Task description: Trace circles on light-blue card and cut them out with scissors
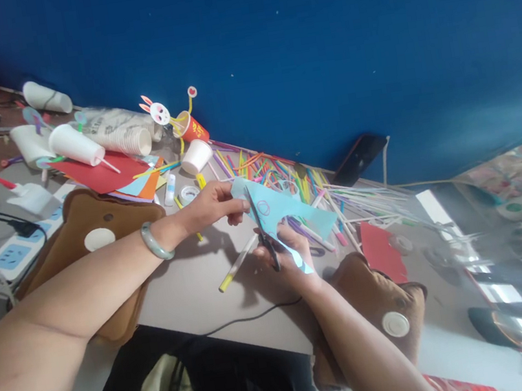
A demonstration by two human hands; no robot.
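My left hand (218,203) pinches the left edge of a light blue sheet of paper (287,208), with a bangle on that wrist. On the paper a small drawn outline shows in reddish-purple. My right hand (294,252) is closed around the dark handles of a pair of scissors (268,240). Their blades lie against the paper near the drawn outline, pointing up toward my left fingers. A partly cut strip of the paper hangs down over my right hand. Below the paper, a marker (237,266) with a yellow end lies on the table.
Colourful sticks (257,167) spread along the blue wall. White paper cups (74,145), coloured sheets (96,174) and a power strip (14,252) are at the left. Brown cushions (102,219) flank my arms, and a dark phone-like slab (358,158) leans on the wall.
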